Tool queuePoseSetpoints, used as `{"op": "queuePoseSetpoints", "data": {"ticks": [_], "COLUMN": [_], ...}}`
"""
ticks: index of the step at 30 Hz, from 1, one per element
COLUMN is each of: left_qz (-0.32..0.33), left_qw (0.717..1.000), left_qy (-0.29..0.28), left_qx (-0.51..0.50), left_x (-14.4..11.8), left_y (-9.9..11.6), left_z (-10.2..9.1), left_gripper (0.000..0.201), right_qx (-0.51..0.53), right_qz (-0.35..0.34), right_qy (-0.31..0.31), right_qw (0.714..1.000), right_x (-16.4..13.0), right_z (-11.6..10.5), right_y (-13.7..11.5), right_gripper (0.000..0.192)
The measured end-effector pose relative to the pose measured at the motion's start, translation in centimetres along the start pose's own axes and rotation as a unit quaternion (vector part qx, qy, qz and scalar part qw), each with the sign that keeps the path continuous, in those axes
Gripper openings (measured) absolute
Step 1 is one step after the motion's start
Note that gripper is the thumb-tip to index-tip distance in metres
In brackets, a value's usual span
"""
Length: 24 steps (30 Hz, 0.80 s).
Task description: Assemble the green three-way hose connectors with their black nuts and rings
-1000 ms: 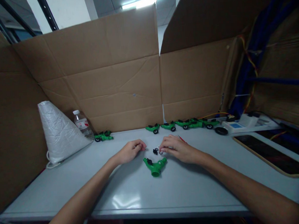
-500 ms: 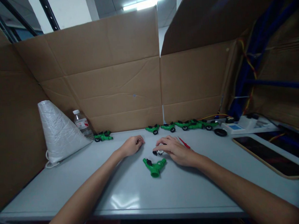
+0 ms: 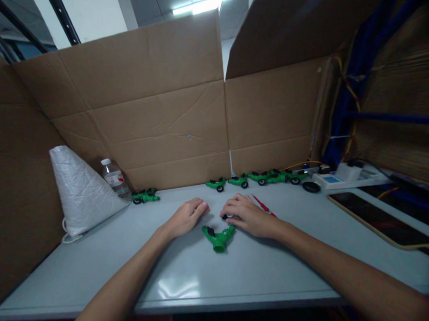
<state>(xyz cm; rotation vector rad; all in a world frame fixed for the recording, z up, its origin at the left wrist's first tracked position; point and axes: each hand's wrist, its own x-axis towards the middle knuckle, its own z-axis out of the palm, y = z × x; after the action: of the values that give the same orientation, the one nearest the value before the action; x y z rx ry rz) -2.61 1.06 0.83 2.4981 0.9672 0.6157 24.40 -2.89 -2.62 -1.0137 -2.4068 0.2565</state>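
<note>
A green Y-shaped hose splitter (image 3: 218, 237) lies flat on the grey table (image 3: 243, 275), just near of both hands and between them. The left hand (image 3: 187, 217) rests loosely curled and holds nothing, just left of the splitter. The right hand (image 3: 245, 213) lies palm down, its fingertips (image 3: 225, 212) over a small black part (image 3: 225, 217); whether they pinch it cannot be told.

The smooth grey table top (image 3: 207, 277) is showing a glossy sheen, the green Y-shaped hose connector (image 3: 218, 238) is looking like shiny moulded plastic, the walls (image 3: 161, 125) are showing matt creased cardboard, and the white bag (image 3: 80, 190) is looking like crinkled woven plastic.
</note>
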Motion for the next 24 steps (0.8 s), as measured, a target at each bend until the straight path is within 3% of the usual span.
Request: {"op": "queuePoseSetpoints", "data": {"ticks": [5, 11, 16, 24], "left_qz": [0.076, 0.088, 0.097, 0.082], "left_qw": [0.995, 0.989, 0.988, 0.993], "left_qy": [-0.057, -0.121, -0.123, -0.088], "left_qx": [-0.012, 0.004, 0.014, 0.019], "left_x": [-0.4, -0.7, -0.9, -0.6], "left_y": [1.7, 2.9, 3.5, 2.6], "left_z": [0.5, 0.8, 1.1, 1.6], "left_gripper": [0.062, 0.069, 0.068, 0.043], "right_qx": [-0.052, -0.086, -0.083, -0.074], "right_qz": [0.028, 0.059, 0.085, 0.088], "right_qy": [0.018, 0.040, 0.050, 0.048], "right_qw": [0.998, 0.994, 0.992, 0.992], "right_x": [0.0, 0.1, 0.1, 0.0], "right_z": [0.2, 0.0, 0.2, 0.7], "right_y": [0.5, 1.5, 1.9, 2.4], "right_gripper": [0.014, 0.010, 0.014, 0.014]}}
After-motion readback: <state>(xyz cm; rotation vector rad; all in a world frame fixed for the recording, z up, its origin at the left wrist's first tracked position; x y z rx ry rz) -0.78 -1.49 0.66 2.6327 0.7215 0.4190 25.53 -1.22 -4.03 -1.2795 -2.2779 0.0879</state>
